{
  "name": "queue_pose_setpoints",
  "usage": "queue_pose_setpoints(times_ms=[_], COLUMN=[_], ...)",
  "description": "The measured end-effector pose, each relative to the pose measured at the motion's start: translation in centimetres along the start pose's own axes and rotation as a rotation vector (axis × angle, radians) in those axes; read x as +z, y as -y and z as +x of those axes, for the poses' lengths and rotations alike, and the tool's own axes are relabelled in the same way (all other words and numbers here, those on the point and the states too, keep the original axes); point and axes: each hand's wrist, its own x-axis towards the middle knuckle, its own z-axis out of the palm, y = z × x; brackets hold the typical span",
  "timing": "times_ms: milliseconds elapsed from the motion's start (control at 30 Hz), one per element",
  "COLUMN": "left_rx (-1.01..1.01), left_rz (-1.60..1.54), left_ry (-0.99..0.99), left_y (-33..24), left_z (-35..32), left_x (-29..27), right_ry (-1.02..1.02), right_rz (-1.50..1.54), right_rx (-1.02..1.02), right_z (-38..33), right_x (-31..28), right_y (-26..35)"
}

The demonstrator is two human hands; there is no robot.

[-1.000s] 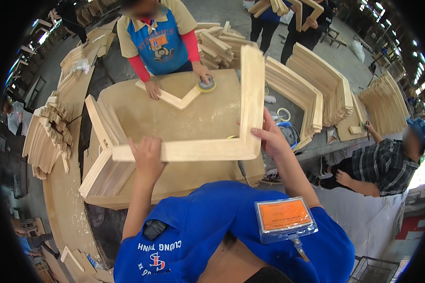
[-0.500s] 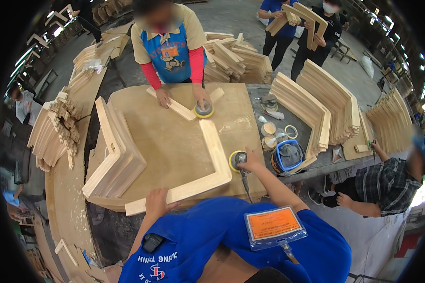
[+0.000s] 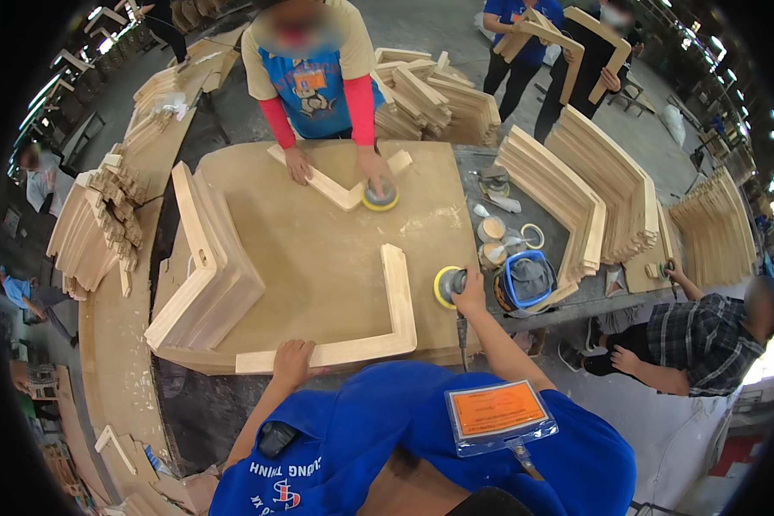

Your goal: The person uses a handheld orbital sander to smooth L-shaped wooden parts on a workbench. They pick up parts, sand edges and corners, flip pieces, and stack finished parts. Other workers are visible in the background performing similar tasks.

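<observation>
An L-shaped wooden frame piece point(image 3: 365, 344) lies along the near edge of the table, its short arm pointing away from me. My left hand point(image 3: 293, 365) grips its long arm left of the middle, thumb on the near side. My right hand point(image 3: 470, 294) is wrapped round a round orbital sander point(image 3: 449, 286) with a yellow-rimmed pad. The sander is tipped on its side, apart from the wood and to the right of its corner. Its hose point(image 3: 463, 334) runs down toward me.
Across the table a co-worker runs another sander point(image 3: 381, 194) over an angled wooden piece point(image 3: 331, 190). Stacked angled pieces stand at left point(image 3: 219, 275) and right point(image 3: 559, 202). A blue-rimmed bucket point(image 3: 527, 282) and small tubs point(image 3: 492, 229) sit right of my sander.
The wooden piece has turned slightly, its corner shifting left and nearer me. My right hand has carried the sander a little to the right, away from the wood.
</observation>
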Motion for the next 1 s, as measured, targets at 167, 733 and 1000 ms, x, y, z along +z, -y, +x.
queue_pose_setpoints(times_ms=[167,733,1000], left_rx=[0.087,-0.474,-0.508], left_rz=[-0.026,-0.027,-0.052], left_ry=[0.097,0.230,0.363], left_y=[-0.3,-1.8,-1.7], left_z=[4.6,5.8,6.5], left_x=[4.2,8.8,7.1], right_ry=[0.054,0.256,0.149], right_rz=[-0.019,-0.241,-0.280], right_rx=[-0.104,-0.159,0.026], right_z=[-3.4,2.5,12.5], right_x=[-3.4,3.4,2.3], right_y=[-0.2,2.8,3.6])
